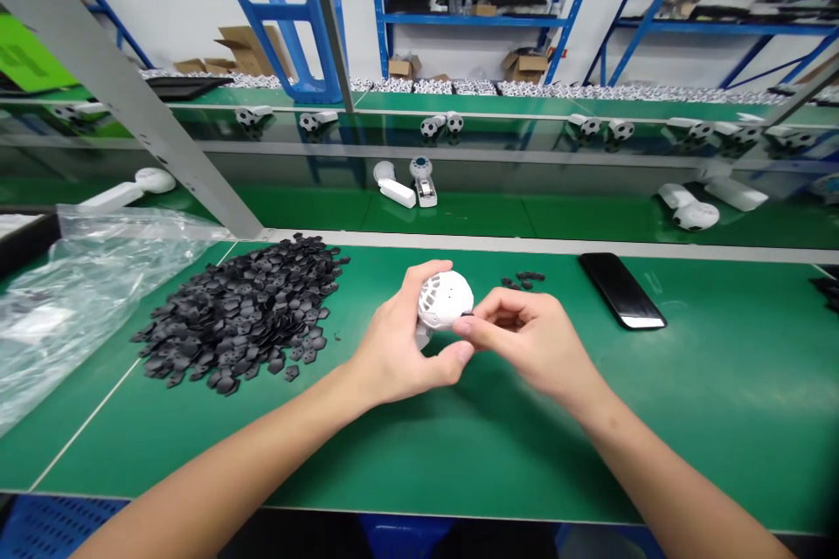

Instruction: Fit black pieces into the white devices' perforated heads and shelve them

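Mid-frame, the left hand (pixel 399 334) wraps curled fingers around a white lattice ball (pixel 446 300), while the right hand (pixel 532 341) pinches a small black piece (pixel 467 314) at its side. A heap of black hexagonal pieces (pixel 236 314) lies left on the green mat (pixel 721 402), a black smartphone (pixel 621 290) farther right.

Your left hand (pixel 399 336) curls closed at lower center — your right hand (pixel 534 345) just beside it, fingertips (pixel 467 326) pinched — both forearms (pixel 223 463) reaching up from the bottom edge.
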Available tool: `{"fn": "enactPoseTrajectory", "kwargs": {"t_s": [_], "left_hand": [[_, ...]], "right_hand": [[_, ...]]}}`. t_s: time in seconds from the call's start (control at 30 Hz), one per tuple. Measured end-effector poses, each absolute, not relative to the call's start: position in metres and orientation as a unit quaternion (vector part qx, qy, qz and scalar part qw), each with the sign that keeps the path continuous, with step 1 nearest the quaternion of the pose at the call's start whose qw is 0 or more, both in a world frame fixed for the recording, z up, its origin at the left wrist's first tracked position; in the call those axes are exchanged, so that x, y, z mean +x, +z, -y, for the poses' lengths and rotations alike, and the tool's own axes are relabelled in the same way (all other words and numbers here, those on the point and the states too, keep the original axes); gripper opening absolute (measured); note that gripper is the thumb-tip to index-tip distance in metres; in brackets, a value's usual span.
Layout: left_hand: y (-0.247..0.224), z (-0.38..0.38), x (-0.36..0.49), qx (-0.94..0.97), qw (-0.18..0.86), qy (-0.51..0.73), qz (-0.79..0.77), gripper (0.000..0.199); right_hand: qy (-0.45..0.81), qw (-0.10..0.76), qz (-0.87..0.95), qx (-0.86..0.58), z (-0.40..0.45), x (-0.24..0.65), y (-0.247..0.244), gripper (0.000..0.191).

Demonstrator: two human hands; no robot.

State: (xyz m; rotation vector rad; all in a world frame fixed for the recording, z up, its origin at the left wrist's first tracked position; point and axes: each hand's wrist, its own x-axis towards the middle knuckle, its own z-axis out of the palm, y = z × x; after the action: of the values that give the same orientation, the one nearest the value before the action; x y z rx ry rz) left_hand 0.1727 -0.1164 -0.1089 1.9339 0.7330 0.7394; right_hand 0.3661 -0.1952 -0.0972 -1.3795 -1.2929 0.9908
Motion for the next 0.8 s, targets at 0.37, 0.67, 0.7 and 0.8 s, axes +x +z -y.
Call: {"fn": "enactPoseTrajectory", "kwargs": {"t_s": [0.37, 0.67, 0.7, 0.8], "left_hand": [[-0.110, 0.110, 0.178, 0.802, 0.419, 0.278, -0.323, 0.076], [-0.104, 0.103, 0.184, 0.812, 0.443, 0.224, -0.306, 0.070], [-0.104, 0.102, 0.184, 0.813, 0.450, 0.213, -0.303, 0.068], [-0.102, 0.102, 0.183, 0.818, 0.456, 0.195, -0.293, 0.062]], "right_hand": [[0.341, 0.535, 0.515, -0.576, 0.193, 0.361, -0.106, 0.061], [0.416, 0.508, 0.526, -0.540, 0.185, 0.386, -0.101, 0.042], [0.399, 0.488, 0.541, -0.556, 0.183, 0.393, -0.099, 0.034], [0.335, 0.388, 0.608, -0.606, 0.180, 0.415, -0.097, 0.034]]}}
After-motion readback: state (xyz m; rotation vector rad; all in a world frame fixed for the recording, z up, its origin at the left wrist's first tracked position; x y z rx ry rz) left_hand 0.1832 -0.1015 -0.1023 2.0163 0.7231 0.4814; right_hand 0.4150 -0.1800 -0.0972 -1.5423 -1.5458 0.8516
